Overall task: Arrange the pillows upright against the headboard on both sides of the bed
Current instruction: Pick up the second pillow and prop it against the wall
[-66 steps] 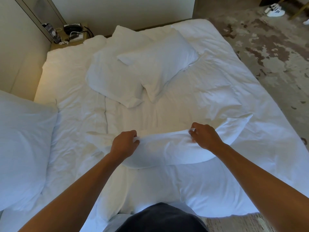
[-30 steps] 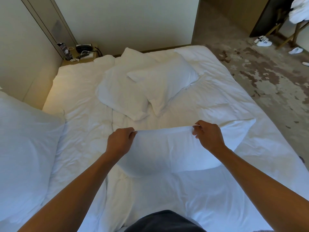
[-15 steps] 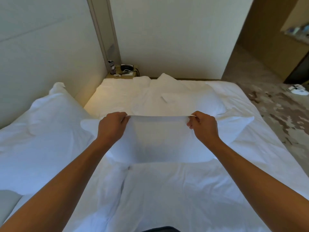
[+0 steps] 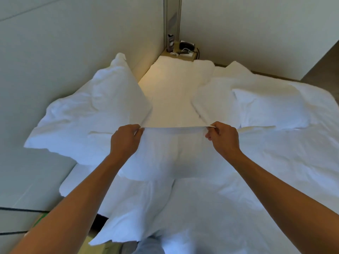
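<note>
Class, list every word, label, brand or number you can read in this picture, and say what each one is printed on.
None can be read.
The dark upright item on the bedside table may carry print, but it is too small and blurred.
The pillows and bedding show no lettering.

Bedroom: white bed point(image 4: 174, 92) (pillows point(image 4: 95, 114), nightstand point(image 4: 180, 51)).

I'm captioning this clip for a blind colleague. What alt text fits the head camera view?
Two bare hands, left hand and right hand, pinch the top edge of a white pillow held above a white bed. Another pillow leans against the left wall; two more lie flat beyond.
</note>
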{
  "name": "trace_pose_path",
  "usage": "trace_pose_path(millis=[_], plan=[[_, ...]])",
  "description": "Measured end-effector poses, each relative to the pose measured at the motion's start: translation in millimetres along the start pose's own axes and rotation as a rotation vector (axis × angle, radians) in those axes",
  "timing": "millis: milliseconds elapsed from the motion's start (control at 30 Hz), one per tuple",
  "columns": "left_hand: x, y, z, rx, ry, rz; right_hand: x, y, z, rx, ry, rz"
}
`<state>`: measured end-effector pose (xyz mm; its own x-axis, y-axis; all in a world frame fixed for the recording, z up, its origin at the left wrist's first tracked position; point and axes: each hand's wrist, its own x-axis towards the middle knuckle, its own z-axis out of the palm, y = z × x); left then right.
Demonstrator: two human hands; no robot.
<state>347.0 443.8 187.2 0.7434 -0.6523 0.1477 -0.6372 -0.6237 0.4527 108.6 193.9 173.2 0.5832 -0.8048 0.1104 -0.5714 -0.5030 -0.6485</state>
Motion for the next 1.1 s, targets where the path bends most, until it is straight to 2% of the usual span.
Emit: trace_pose_path(millis=[200,367,633,1100], plan=[[19.2,-87.6,48.5,-0.018,-0.212,-0.054,-1.3,-3.0,94.8,-0.088,-0.158,0.165],[46.3,-119.8,67.8,-0.085,-0.279,-0.019,-0.2,-5.4,126.5,-0.088,-0.082,0.252],[57.1,-138.7,82.2,-0.085,-0.503,0.02,-12.8,-7.9,130.4,-0.101,-0.045,0.368],[31.1,-131.5,69.9,-0.077,-0.478,0.008,-26.2,9.3,124.6,-0.112,-0.092,0.321]])
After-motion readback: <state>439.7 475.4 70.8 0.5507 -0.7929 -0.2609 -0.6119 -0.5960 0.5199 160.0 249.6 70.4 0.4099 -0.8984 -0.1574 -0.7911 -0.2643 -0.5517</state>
